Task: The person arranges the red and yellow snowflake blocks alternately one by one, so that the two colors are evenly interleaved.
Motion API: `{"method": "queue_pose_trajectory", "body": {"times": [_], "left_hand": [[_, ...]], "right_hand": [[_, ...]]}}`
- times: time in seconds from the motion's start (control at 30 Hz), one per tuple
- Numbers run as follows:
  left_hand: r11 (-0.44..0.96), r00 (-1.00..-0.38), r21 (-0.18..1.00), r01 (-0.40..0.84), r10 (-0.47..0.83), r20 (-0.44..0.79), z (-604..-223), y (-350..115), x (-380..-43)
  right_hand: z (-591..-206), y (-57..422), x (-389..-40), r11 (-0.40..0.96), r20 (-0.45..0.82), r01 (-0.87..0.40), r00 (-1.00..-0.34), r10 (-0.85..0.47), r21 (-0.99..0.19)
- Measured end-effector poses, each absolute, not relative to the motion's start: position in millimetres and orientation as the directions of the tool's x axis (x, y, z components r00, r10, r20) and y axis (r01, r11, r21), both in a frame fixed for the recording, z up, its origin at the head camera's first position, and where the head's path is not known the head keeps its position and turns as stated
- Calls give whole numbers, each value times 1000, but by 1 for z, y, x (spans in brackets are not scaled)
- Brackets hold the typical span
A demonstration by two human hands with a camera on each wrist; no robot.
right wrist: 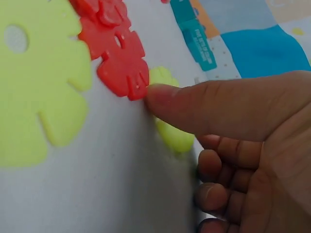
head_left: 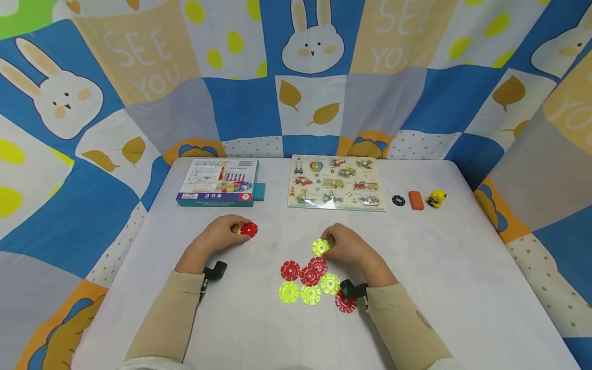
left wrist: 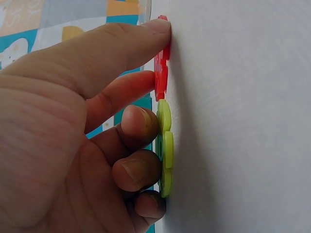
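Observation:
My left hand (head_left: 216,237) pinches a red notched plastic disc (head_left: 249,229) between thumb and index finger, on edge in the left wrist view. The curled other fingers of that hand touch a yellow-green disc (left wrist: 166,145) just beside it. Over to the right, my right hand (head_left: 348,246) has thumb and index finger at opposite sides of a yellow-green disc (head_left: 320,247). Its thumb tip also lies close to a red disc (right wrist: 124,63); I cannot tell whether they touch. Several discs lie below, among them a red one (head_left: 290,270) and a yellow-green one (head_left: 289,292).
At the back of the white table (head_left: 250,318) are a boxed set (head_left: 217,182) with a teal block (head_left: 259,192) and a wooden picture puzzle (head_left: 336,183). Further right are a black chip (head_left: 398,200), an orange block (head_left: 415,200) and a yellow duck (head_left: 436,198).

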State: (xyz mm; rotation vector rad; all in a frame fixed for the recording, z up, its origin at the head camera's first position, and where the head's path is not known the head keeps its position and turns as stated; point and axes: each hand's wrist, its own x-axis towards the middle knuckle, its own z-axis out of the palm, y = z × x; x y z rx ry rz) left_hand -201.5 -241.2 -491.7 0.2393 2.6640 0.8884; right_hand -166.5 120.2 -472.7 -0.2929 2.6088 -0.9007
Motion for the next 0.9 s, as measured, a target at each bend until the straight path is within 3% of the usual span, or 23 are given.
{"method": "queue_pose_trajectory", "body": {"times": [0.17, 0.43, 0.7, 0.9], "left_hand": [[792, -934, 608, 51, 254, -253, -490, -241, -202], [796, -933, 604, 47, 252, -259, -490, -241, -202], [798, -932, 602, 35, 243, -269, -490, -241, -204], [791, -930, 612, 25, 243, -277, -489, -240, -202]], "right_hand": [[-472, 120, -166, 748, -285, -9, -922, -263, -664], [-470, 125, -169, 543, -306, 97, -900, -311, -834], [-456, 108, -179, 406, -234, 56, -885, -403, -912], [-451, 76, -190, 451, -203, -2, -891, -407, -893]]}}
